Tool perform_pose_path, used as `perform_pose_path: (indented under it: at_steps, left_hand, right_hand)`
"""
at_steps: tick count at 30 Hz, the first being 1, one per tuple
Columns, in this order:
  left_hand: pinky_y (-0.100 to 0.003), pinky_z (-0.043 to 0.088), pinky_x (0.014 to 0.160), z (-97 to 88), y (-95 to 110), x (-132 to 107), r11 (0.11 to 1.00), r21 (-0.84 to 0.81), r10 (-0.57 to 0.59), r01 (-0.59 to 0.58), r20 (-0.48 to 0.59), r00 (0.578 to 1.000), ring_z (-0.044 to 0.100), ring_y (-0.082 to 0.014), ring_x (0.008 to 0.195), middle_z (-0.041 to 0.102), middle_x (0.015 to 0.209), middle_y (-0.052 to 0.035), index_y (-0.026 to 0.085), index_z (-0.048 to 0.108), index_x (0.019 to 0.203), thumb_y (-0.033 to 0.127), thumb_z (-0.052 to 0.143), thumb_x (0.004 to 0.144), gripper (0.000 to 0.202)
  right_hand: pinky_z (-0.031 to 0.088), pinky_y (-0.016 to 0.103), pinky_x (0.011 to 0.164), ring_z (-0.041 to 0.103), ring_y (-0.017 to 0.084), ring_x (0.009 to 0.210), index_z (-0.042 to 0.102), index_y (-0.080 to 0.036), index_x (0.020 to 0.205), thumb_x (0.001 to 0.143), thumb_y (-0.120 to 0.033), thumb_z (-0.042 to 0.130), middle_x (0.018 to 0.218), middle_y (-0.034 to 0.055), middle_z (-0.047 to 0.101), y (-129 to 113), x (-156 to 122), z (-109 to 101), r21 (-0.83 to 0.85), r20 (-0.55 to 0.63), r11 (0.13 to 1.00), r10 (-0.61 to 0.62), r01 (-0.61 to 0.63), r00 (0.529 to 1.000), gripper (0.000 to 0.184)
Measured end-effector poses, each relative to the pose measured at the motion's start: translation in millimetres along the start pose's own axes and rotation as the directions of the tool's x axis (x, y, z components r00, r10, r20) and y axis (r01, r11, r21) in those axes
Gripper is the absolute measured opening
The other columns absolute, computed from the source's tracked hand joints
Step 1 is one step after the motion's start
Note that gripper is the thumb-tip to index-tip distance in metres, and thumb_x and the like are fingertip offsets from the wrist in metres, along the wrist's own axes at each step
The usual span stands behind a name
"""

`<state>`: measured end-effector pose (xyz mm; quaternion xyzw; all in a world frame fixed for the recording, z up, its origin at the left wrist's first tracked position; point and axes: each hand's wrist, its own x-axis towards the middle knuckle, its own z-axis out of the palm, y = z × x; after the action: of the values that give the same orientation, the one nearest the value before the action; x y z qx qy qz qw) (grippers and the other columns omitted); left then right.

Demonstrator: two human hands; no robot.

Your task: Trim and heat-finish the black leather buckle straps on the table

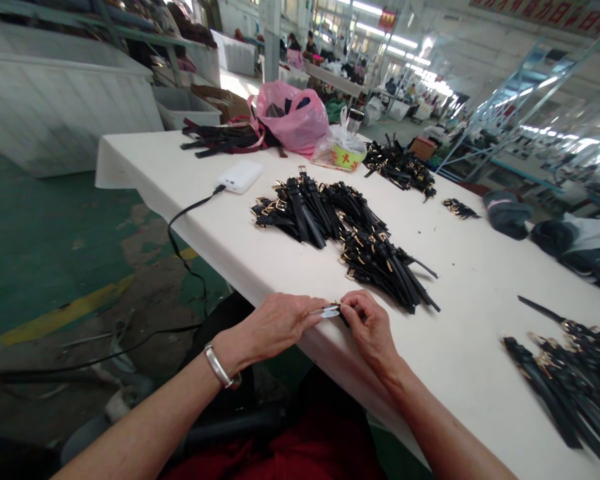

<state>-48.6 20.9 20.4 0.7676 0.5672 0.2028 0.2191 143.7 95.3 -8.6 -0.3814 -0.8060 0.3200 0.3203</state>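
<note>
At the near edge of the table, my two hands meet in front of my lap. My left hand [275, 327], with a silver bangle on its wrist, is closed in a pinch on a small silvery tool [331, 311] that looks like thread snips. The tool's end lies against my right fingertips. My right hand [375, 333] pinches a black strap [344, 319], mostly hidden by the fingers. Just beyond both hands lies a pile of black straps [385, 267] with gold buckles, and a second pile [305, 207] adjoins it.
More buckled straps [555, 387] lie at the right of the white table [460, 300]. Farther back are a pink bag [295, 120], dark straps [225, 137] and a white power bank [241, 177], whose black cable [175, 243] hangs over the left edge. A large bin [65, 107] stands left.
</note>
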Motion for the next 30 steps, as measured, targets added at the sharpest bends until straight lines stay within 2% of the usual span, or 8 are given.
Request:
perform_pose_path:
  at_steps: [6,17,24,30]
  left_hand:
    - [-0.029,0.045,0.087,-1.9,-3.5,3.4,0.999,-0.027,0.04,-0.04,0.016,0.999,0.064,-0.0194,0.098,0.07,0.11,-0.0037,0.027,0.059,0.121,0.037,0.035,0.096,0.036]
    - [-0.029,0.045,0.086,-2.8,-5.0,6.6,0.981,-0.196,-0.014,0.015,0.004,1.0,0.065,-0.0199,0.097,0.072,0.109,-0.0019,0.029,0.063,0.119,0.04,0.041,0.093,0.036]
    - [-0.028,0.045,0.083,-2.4,-1.8,8.0,0.993,-0.118,-0.011,0.011,-0.003,1.0,0.066,-0.0205,0.094,0.073,0.104,-0.0033,0.028,0.064,0.117,0.04,0.039,0.094,0.035]
    - [-0.026,0.046,0.075,1.5,-0.5,7.6,0.999,-0.013,0.029,-0.029,-0.004,1.0,0.067,-0.0188,0.086,0.073,0.096,-0.0027,0.028,0.064,0.111,0.035,0.036,0.096,0.034]
  right_hand:
    - [0.041,0.025,0.071,0.055,0.015,0.077,0.057,-0.02,0.071,0.085,-0.022,0.052,0.081,0.0015,0.06,1.1,-0.5,0.4,0.023,-0.002,1.0,0.001,0.0,1.0,0.015]
    - [0.04,0.025,0.068,0.055,0.015,0.076,0.058,-0.02,0.071,0.086,-0.025,0.053,0.08,0.002,0.06,-2.0,0.7,-0.8,0.038,0.0,0.999,-0.017,0.017,1.0,0.017]
    - [0.04,0.024,0.068,0.055,0.014,0.075,0.059,-0.019,0.07,0.084,-0.024,0.054,0.08,0.0017,0.061,-3.0,2.8,-1.9,0.058,0.027,0.998,0.009,-0.01,1.0,0.016]
    - [0.041,0.025,0.068,0.054,0.015,0.074,0.058,-0.02,0.068,0.084,-0.024,0.054,0.079,0.0016,0.061,-5.0,1.7,-0.2,0.035,0.005,0.999,-0.01,0.01,1.0,0.017]
